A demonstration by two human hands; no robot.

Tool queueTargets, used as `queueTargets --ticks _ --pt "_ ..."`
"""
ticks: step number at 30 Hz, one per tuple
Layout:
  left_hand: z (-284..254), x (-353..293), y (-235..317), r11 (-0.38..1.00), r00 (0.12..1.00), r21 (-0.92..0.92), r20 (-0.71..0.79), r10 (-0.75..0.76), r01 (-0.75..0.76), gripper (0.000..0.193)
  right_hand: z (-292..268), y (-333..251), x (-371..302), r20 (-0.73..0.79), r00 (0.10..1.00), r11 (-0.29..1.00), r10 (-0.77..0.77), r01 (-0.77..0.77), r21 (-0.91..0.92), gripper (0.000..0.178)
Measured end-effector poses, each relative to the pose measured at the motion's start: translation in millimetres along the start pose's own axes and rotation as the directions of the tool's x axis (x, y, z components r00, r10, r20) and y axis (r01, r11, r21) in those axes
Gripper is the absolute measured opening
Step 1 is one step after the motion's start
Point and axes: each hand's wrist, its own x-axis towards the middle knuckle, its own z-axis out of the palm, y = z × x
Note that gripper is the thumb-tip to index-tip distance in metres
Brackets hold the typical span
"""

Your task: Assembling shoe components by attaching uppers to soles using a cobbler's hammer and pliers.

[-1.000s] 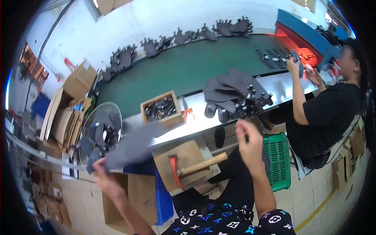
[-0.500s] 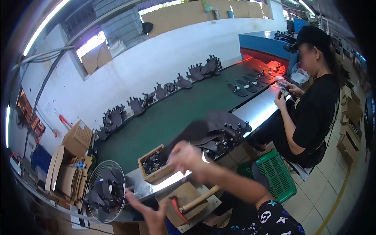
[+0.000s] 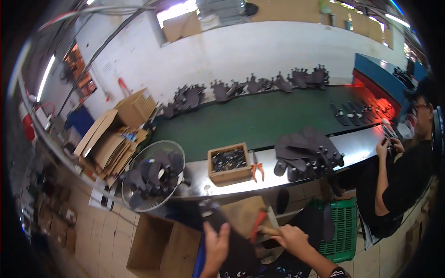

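My left hand (image 3: 216,246) is closed round a dark grey, sole-shaped flat piece (image 3: 209,214), which is tilted up beside a wooden block (image 3: 242,212) on a low stand. The lower part of the piece runs behind my fingers and blends with dark cloth. Wrapped round the wooden handle of a hammer, my right hand (image 3: 292,240) is just right of the block. The red hammer head (image 3: 257,226) is over the block's right edge; whether it touches cannot be told.
A wooden box (image 3: 230,175) of small dark parts, orange-handled pliers (image 3: 257,171) and stacked grey soles (image 3: 303,148) lie on the metal ledge. A wire basket (image 3: 182,185) of dark pieces stands left, above a cardboard box (image 3: 162,243). A co-worker (image 3: 398,180) sits right, near a green crate (image 3: 340,231).
My view has turned left. My right hand, earlier blurred near the wooden box with a dark piece, now grips the hammer from the block. My left hand, earlier open, now holds the piece.
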Motion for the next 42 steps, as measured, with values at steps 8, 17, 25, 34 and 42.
queueTargets --ticks 8,17,25,34,42 --pt "14.7 56.5 -85.0 0.587 0.975 0.786 0.089 0.203 -0.194 0.11 -20.6 34.3 -159.1 -0.48 0.811 0.936 0.333 -0.224 0.271 0.026" --pt "37.9 317.8 -115.4 0.08 0.84 0.854 0.481 0.251 -0.513 0.013 -7.0 24.9 -156.4 0.121 0.573 0.04 0.811 -0.26 0.965 0.024" --pt "21.6 297.9 -75.8 0.278 0.794 0.77 0.44 0.421 -0.574 0.011 -21.7 13.2 -64.1 0.17 0.763 0.051 0.624 -0.256 0.965 0.018" --pt "60.6 35.6 79.7 0.832 0.845 -0.326 0.149 0.514 -0.449 0.023 -120.7 -63.1 49.5 0.053 0.996 0.171 0.077 -0.066 0.983 0.032" --pt "34.4 20.1 84.9 0.697 0.701 0.129 0.274 0.658 -0.705 0.044 -136.8 -101.3 36.9 0.114 0.986 -0.053 0.119 -0.108 0.993 0.033"
